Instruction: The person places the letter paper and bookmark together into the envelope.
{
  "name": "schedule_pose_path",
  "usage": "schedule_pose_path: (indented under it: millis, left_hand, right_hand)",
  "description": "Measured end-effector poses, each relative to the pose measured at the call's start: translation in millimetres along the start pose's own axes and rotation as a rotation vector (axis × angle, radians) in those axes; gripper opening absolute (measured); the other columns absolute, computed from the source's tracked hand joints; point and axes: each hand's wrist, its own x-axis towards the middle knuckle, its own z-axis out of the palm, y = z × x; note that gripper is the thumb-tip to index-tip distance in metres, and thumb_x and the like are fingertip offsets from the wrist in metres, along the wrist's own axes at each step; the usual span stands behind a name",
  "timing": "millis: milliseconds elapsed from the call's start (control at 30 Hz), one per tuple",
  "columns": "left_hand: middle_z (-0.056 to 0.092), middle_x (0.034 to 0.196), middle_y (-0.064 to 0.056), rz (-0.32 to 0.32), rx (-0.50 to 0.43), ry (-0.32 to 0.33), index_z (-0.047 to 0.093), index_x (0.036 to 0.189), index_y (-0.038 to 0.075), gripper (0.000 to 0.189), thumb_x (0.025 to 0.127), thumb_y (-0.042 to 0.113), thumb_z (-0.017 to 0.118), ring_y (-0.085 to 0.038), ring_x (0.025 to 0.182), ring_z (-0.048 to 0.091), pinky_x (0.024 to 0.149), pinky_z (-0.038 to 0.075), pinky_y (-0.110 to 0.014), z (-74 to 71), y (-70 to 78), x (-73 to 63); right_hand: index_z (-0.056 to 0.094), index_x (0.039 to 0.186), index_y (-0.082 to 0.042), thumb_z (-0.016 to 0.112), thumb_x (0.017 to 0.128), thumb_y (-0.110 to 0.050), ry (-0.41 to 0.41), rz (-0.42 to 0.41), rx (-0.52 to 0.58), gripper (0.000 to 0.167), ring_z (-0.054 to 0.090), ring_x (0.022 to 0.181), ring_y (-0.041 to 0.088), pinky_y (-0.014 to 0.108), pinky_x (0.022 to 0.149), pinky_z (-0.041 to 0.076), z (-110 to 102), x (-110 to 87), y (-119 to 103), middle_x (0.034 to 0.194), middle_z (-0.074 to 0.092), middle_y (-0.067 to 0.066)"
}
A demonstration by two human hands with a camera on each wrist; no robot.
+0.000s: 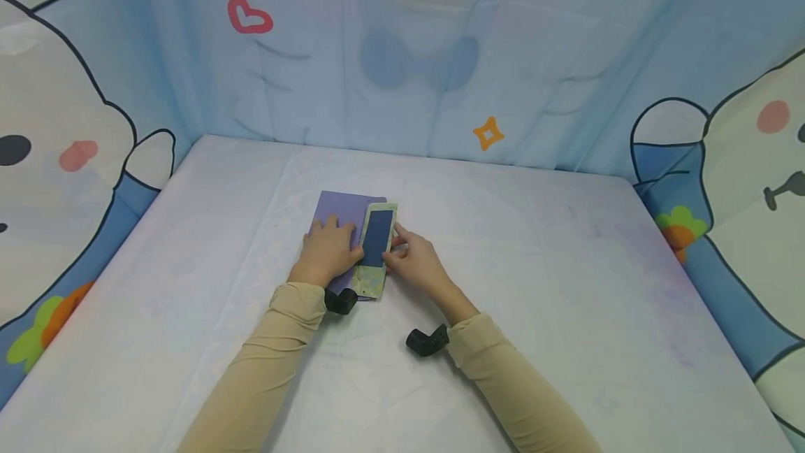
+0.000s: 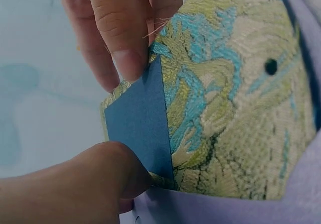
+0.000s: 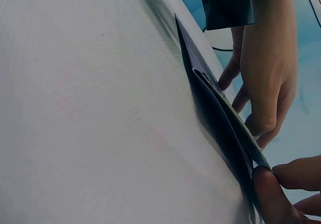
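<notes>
A flat purple folder or booklet (image 1: 349,204) lies on the table, its exact kind unclear. Over its right side lies a narrow green and gold brocade piece (image 1: 371,282) with a dark blue rectangular panel (image 1: 379,229); a small dark hole shows in the brocade (image 2: 235,108). My left hand (image 1: 323,250) rests on the purple cover with fingers spread, its thumb (image 2: 118,166) at the brocade piece's left edge. My right hand (image 1: 415,257) pinches the right edge of the brocade piece between thumb and fingers. In the right wrist view, layered dark edges (image 3: 220,123) stand slightly apart.
A white cloth covers the table (image 1: 534,264). Behind it hangs a light blue curtain (image 1: 534,54) with cartoon prints. Black wrist cameras sit at my left cuff (image 1: 341,301) and right cuff (image 1: 428,342).
</notes>
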Motion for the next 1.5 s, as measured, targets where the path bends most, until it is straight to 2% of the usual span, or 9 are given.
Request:
schedule_pose_path:
  millis: [300, 633, 933, 1333, 1500]
  left_hand:
    - [0.04, 0.142, -0.023, -0.016, -0.026, -0.02, 0.05, 0.137, 0.011, 0.053, 0.09, 0.035, 0.052, -0.049, 0.133, 0.033, 0.099, 0.035, -0.065, -1.9, -1.9, 0.5]
    - [0.04, 0.142, -0.023, -0.009, -0.037, -0.015, 0.05, 0.137, 0.01, 0.053, 0.089, 0.035, 0.052, -0.048, 0.131, 0.035, 0.098, 0.036, -0.065, -3.0, -2.5, 0.9]
    - [0.042, 0.14, -0.023, -0.011, -0.026, -0.015, 0.05, 0.137, 0.01, 0.054, 0.089, 0.035, 0.051, -0.047, 0.129, 0.037, 0.097, 0.038, -0.064, -1.0, -2.4, 2.5]
    - [0.043, 0.139, -0.023, -0.005, -0.016, -0.018, 0.051, 0.136, 0.01, 0.053, 0.09, 0.036, 0.052, -0.047, 0.13, 0.037, 0.097, 0.038, -0.064, -1.9, -1.0, 2.0]
    - [0.044, 0.138, -0.023, 0.001, -0.011, -0.01, 0.051, 0.136, 0.009, 0.054, 0.089, 0.036, 0.053, -0.048, 0.129, 0.038, 0.096, 0.038, -0.064, -2.1, -0.9, 1.4]
  right_hand:
    - [0.034, 0.144, 0.002, 0.067, 0.086, -0.013, 0.007, -0.006, -0.034, 0.069, 0.067, 0.076, 0.012, 0.027, 0.074, 0.054, 4.0, 2.5, 2.2, 0.118, 0.063, 0.013]
    - [0.037, 0.144, 0.001, 0.068, 0.085, -0.013, 0.002, 0.006, -0.02, 0.068, 0.066, 0.069, 0.008, 0.022, 0.066, 0.051, 4.2, 2.9, 1.2, 0.115, 0.064, 0.012]
    - [0.038, 0.143, 0.0, 0.067, 0.085, -0.013, 0.012, 0.019, 0.019, 0.067, 0.066, 0.068, 0.009, 0.023, 0.064, 0.052, 5.1, 4.2, 1.8, 0.111, 0.064, 0.011]
    - [0.044, 0.14, 0.001, 0.068, 0.085, -0.013, 0.08, 0.048, 0.039, 0.061, 0.071, 0.074, 0.016, 0.027, 0.068, 0.055, 8.4, 6.0, 1.3, 0.113, 0.066, 0.014]
    - [0.046, 0.139, 0.0, 0.068, 0.086, -0.011, 0.109, 0.068, 0.052, 0.059, 0.071, 0.076, 0.016, 0.025, 0.067, 0.055, 9.1, 7.9, -2.0, 0.113, 0.065, 0.014]
